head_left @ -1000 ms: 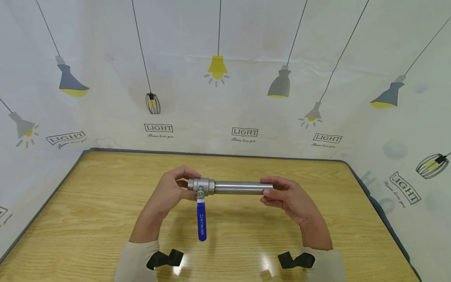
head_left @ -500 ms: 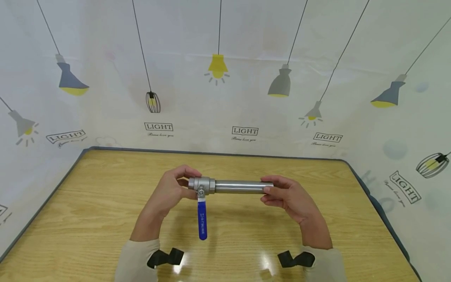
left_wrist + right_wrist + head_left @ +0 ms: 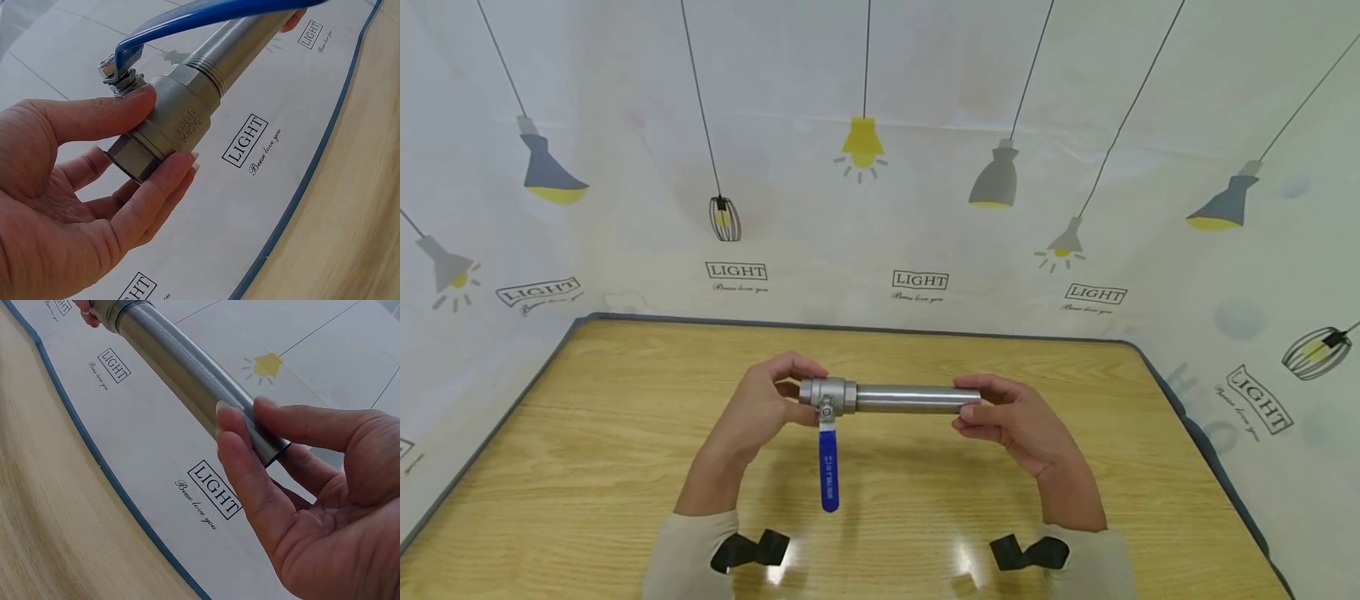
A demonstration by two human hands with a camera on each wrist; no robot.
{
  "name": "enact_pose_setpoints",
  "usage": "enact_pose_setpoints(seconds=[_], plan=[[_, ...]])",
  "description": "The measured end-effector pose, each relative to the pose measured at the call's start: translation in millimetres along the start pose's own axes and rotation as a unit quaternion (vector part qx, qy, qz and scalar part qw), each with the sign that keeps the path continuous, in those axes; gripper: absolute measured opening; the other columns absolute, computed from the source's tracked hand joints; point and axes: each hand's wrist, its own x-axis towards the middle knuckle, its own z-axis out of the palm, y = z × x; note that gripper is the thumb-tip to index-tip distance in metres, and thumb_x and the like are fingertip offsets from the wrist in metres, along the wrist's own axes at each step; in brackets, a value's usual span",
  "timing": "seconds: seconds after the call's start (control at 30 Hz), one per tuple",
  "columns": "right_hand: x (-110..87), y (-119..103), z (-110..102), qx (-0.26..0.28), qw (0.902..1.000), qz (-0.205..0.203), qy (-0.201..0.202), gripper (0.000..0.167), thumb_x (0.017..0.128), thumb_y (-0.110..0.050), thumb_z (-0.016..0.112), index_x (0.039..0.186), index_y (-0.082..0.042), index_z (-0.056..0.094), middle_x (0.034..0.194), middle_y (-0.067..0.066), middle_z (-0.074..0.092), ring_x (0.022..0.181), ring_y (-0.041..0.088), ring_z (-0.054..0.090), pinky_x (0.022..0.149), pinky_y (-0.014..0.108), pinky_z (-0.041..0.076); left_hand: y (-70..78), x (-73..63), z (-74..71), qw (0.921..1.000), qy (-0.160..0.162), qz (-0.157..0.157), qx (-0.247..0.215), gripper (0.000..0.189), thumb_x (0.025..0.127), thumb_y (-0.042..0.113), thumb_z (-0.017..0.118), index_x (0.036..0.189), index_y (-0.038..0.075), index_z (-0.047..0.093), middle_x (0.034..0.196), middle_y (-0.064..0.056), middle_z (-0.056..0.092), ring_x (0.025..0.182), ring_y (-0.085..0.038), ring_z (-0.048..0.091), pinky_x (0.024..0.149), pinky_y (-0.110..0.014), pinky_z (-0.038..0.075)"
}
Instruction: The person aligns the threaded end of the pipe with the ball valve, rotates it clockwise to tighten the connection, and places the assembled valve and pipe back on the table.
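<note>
My left hand (image 3: 767, 408) grips a steel ball valve (image 3: 831, 392) by its hexagonal end, thumb on one side and fingers on the other. The valve's body, marked "1000 WOG", faces the left wrist view. Its blue lever handle (image 3: 828, 471) points toward me, across the line of the pipe. A smooth steel pipe (image 3: 910, 398) runs straight out of the valve's right end, with a few thread turns (image 3: 209, 64) showing at the joint. At the pipe's free end my right hand (image 3: 1018, 421) pinches it between thumb and fingers. Both pieces are held level above the table.
The wooden table (image 3: 625, 467) lies beneath, bordered by a dark blue edge (image 3: 850, 329). A white curtain (image 3: 805, 200) printed with lamps and "LIGHT" labels stands behind and at both sides. Black straps (image 3: 748, 552) are on both sleeves.
</note>
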Motion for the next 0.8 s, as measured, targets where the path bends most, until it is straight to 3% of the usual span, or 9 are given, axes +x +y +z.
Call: enact_pose_setpoints(seconds=[0.2, 0.8], plan=[[-0.4, 0.4, -0.6, 0.011, 0.9999, -0.008, -0.008, 0.038, 0.083, 0.013, 0.064, 0.113, -0.01, 0.069, 0.113, 0.012, 0.056, 0.084, 0.02, 0.071, 0.079, 0.032, 0.056, 0.9, -0.4, -0.4, 1.0, 0.0, 0.0, -0.001, 0.044, 0.068, -0.013, 0.072, 0.109, 0.004, 0.065, 0.113, -0.014, 0.06, 0.095, -0.03, 0.058, 0.075, -0.039, 0.054], [-1.1, 0.5, -1.7, 0.03, 0.9992, -0.019, -0.017, 0.032, 0.086, 0.008, 0.065, 0.115, -0.007, 0.067, 0.107, 0.011, 0.058, 0.081, 0.02, 0.071, 0.076, 0.03, 0.057, 0.7, -1.0, -1.0, 1.0, 0.005, 0.004, 0.002, 0.045, 0.069, -0.012, 0.073, 0.11, 0.004, 0.065, 0.113, -0.013, 0.06, 0.095, -0.03, 0.057, 0.074, -0.038, 0.054]])
